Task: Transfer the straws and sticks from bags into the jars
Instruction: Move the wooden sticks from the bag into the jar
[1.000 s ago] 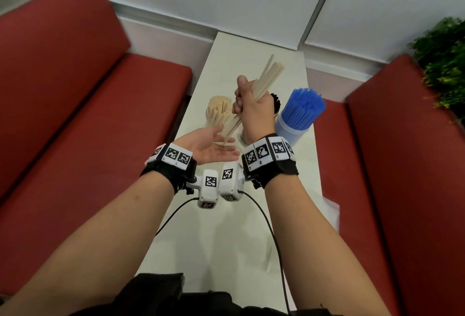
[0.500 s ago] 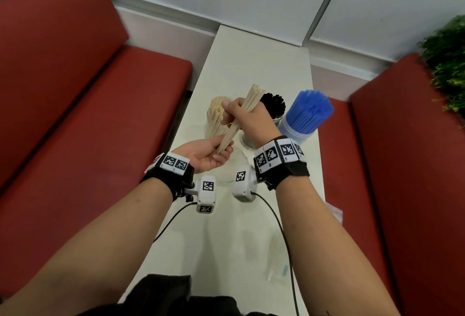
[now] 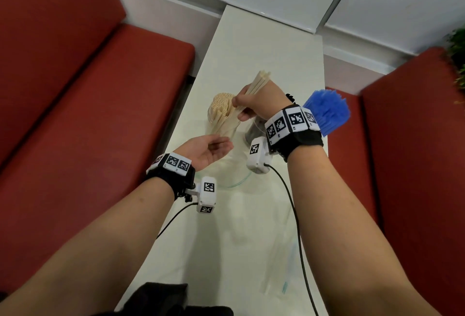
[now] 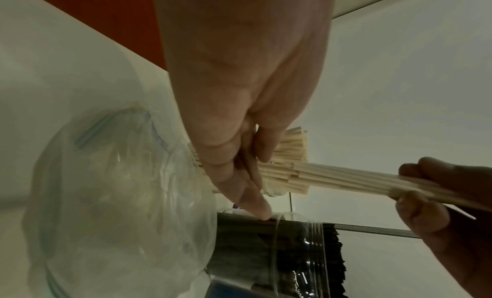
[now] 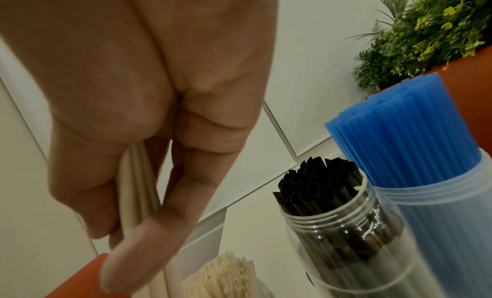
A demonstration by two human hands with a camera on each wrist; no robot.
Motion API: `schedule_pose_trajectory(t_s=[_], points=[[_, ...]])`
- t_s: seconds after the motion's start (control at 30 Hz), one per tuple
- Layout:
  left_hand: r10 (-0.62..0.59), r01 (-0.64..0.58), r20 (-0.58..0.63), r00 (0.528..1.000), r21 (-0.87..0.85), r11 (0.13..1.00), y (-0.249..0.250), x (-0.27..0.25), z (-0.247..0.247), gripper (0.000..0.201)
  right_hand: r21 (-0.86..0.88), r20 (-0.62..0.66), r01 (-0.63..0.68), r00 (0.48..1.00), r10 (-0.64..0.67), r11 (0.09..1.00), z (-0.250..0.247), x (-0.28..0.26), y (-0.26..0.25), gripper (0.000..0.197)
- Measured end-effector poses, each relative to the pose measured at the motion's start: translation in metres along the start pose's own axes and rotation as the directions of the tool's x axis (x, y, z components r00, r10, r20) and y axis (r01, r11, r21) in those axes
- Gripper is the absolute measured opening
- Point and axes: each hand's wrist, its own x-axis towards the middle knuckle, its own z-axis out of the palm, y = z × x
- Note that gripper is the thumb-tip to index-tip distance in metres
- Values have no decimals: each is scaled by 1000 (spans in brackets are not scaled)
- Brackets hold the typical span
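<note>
Beige paper straws (image 3: 254,89) are bunched in the right hand (image 3: 259,104), tilted so the lower ends aim down at the jar of beige straws (image 3: 221,117), which makes sense to me since that jar already holds the same kind and slanting the bunch lets it slide in next to them. Right hand is curled tight round the bunch about mid-length, thumb on one side and fingers (image 5: 149,235) wrapped on the other, so both ends stick out. Using that beige jar as the anchor: the jar of black straws (image 5: 335,208) sits just to its right, the blue straws (image 3: 327,112) in their cloudy tub are right of that again, and a floppy clear plastic bag (image 4: 111,197) sits on the white worktop (image 3: 264,49) on the near side of it, looking about emptied. The left hand (image 3: 208,149) hangs on that same near side, palm up, fingers relaxed and loosely spread, holding nothing; from the left wrist view its fingertips (image 4: 255,208) are near the black jar's rim, though I can't tell if they touch it. My guess is it's waiting there to steady the jar or catch any strays as the bunch drops in. Blue and black look sorted, beige is the batch in progress.
</note>
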Motion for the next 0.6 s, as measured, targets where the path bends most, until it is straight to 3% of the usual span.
schedule_pose_trajectory(t_s=[0.17,0.3,0.37,0.5,0.6], points=[[-6,6,16,1000,-21,1000,0,11,-1,23,-31,-32,-30,999,29,999,-4,27,1,27],[-9,9,-5,1000,64,998,0,19,-5,22,-22,-71,-21,997,19,1000,2,46,8,17],[-10,15,-37,999,150,989,-3,23,-11,21,-66,-86,-29,996,23,997,10,54,15,6],[-52,85,-123,991,284,955,-13,27,-22,18,-75,-78,-109,992,103,991,34,64,32,9],[-61,150,-247,967,357,922,-22,33,-26,15,-162,-144,-14,989,-10,987,44,64,44,16]])
